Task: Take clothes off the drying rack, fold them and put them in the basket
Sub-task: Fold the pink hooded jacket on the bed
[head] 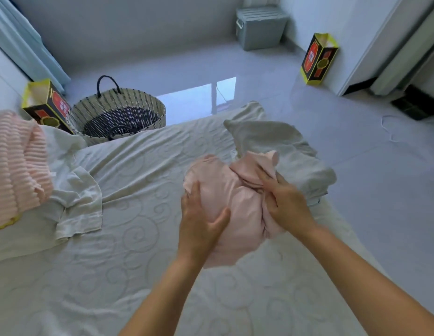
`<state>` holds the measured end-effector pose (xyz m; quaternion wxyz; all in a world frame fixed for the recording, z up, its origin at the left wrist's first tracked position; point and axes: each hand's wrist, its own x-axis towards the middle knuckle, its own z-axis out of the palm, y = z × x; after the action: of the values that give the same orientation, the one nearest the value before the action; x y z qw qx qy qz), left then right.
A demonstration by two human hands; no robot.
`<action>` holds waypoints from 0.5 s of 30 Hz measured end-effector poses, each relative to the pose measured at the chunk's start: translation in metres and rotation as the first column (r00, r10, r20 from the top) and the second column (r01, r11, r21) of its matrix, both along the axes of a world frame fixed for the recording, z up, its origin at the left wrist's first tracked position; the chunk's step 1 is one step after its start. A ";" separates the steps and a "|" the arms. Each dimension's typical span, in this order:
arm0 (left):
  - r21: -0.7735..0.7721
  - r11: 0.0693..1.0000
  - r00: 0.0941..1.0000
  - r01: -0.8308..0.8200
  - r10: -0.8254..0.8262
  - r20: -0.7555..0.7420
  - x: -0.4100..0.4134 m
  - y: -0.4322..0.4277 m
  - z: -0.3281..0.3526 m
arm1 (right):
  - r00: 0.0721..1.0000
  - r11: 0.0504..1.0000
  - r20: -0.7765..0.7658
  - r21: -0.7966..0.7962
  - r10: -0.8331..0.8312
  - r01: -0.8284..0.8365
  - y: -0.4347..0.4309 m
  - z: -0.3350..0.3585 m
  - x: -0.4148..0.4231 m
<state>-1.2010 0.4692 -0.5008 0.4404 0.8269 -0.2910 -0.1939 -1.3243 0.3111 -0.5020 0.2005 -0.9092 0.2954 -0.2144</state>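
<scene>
A pale pink garment (231, 195) lies bunched on the bed (128, 275) in front of me. My left hand (199, 221) holds its left side, fingers along the edge and thumb pressed on top. My right hand (283, 202) grips a gathered fold on its right side. A woven black-and-white basket (119, 112) with dark handles stands on the floor beyond the bed's far left corner; I see nothing inside it. No drying rack is in view.
A white garment (283, 146) lies just beyond the pink one. Another white garment (75, 197) and a ribbed pink one (14, 166) lie at the left. Two yellow-black gift bags (319, 59) (47, 105) and a grey bin (259, 27) stand on the tiled floor.
</scene>
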 end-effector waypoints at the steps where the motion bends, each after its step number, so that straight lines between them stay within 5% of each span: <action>1: -0.034 0.999 1.000 0.005 -0.005 0.025 -0.002 -0.023 0.010 | 0.999 1.000 0.030 -0.013 -0.019 0.019 -0.022 0.013 -0.003; 7: -0.140 0.990 0.995 0.002 0.012 0.099 -0.019 -0.163 0.040 | 0.989 0.991 0.069 0.055 -0.128 0.125 -0.165 0.045 -0.015; 11: -0.156 0.985 0.997 -0.074 0.069 -0.034 -0.017 -0.220 0.012 | 0.983 0.960 -0.021 0.211 -0.182 0.182 -0.233 0.014 -0.013; 15: 0.128 0.992 0.972 -0.021 0.050 -0.230 -0.016 -0.232 -0.039 | 0.949 0.907 -0.314 0.393 -0.024 0.152 -0.264 -0.046 -0.020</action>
<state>-1.2166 0.2368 -0.5400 0.4223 0.8294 -0.2098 -0.2995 -1.3440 0.0471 -0.5484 0.3300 -0.8539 0.4021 -0.0148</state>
